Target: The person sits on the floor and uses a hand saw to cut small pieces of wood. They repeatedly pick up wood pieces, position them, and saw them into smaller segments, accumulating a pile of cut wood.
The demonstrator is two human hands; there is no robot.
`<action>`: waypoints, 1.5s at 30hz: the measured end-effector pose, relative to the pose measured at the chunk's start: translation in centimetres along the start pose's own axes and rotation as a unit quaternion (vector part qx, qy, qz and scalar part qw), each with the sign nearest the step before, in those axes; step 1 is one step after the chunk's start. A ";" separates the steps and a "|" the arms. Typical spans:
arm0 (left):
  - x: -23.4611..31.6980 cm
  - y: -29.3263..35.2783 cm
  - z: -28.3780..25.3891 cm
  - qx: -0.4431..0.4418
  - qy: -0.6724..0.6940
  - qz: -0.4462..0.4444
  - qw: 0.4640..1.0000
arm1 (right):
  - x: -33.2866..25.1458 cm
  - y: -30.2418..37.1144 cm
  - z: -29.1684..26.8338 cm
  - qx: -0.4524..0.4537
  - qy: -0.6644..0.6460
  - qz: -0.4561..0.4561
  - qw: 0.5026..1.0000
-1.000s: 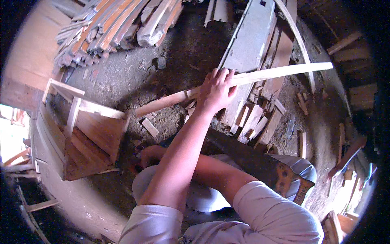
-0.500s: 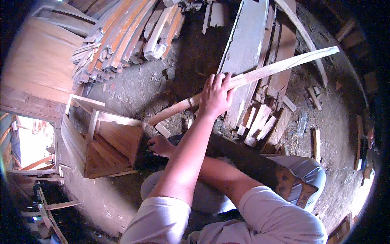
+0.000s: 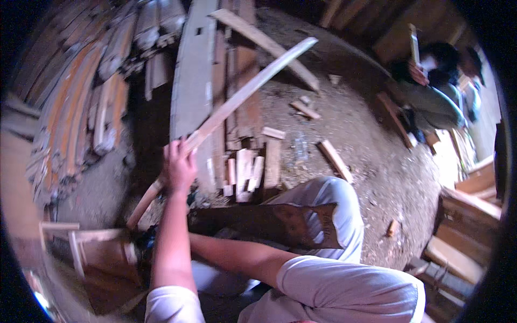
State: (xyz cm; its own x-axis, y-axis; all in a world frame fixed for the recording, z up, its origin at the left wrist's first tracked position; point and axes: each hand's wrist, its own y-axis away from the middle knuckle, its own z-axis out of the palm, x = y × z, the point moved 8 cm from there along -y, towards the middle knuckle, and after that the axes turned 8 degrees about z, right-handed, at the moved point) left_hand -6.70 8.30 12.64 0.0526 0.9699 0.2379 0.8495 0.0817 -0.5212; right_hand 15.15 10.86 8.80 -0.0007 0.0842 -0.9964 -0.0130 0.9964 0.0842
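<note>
My left hand (image 3: 180,164) is closed around a long, pale wooden strip (image 3: 237,99), which slants from the lower left up to the right. The strip's lower end comes down beside a small open wooden frame (image 3: 102,237). My right forearm (image 3: 231,253) passes beneath the left one; the right hand is hidden behind the left forearm, so its fingers do not show. Across my lap lies what looks like a handsaw with a dark brown blade (image 3: 242,222) and a cut-out handle (image 3: 326,223) over the grey-trousered knee.
Long planks (image 3: 191,81) and short offcuts (image 3: 245,172) lie ahead. A stack of old boards (image 3: 70,113) is at the left. Another person (image 3: 431,91) crouches at the far right, holding a wooden piece. Stacked timber (image 3: 463,231) stands at the right.
My view has swung right, bringing the other person into the picture. The left hand still grips the strip. The right hand, seen by the wooden frame before, is now hidden.
</note>
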 end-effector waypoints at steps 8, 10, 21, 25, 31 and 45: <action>1.0 0.2 -0.8 0.013 -0.062 0.027 0.998 | -0.1 2.5 -0.8 0.062 0.010 0.047 0.997; 1.2 0.1 -0.8 0.016 -0.052 0.038 0.998 | -0.4 2.9 -0.9 0.075 0.013 0.055 0.996; 1.7 -0.5 -0.7 0.022 -0.025 0.043 0.999 | -1.4 10.9 -1.6 0.099 0.347 0.308 0.880; 1.0 -0.4 -1.2 0.023 -0.004 0.026 0.999 | -14.0 24.3 -4.3 0.278 0.482 0.143 0.818; -0.3 0.7 -1.3 0.020 0.004 0.000 1.000 | -17.7 36.2 -6.5 0.404 0.508 0.126 0.751; 0.4 1.0 -0.7 0.032 -0.013 -0.007 0.999 | -15.9 35.6 -5.0 0.339 0.624 0.177 0.682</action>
State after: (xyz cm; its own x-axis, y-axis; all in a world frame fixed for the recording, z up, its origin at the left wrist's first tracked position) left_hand -5.44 8.61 12.80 0.0255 0.9742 0.2242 0.8148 0.1097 -0.5693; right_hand 9.75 44.97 27.63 -0.7399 0.6647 -0.1033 0.6727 0.7299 -0.1212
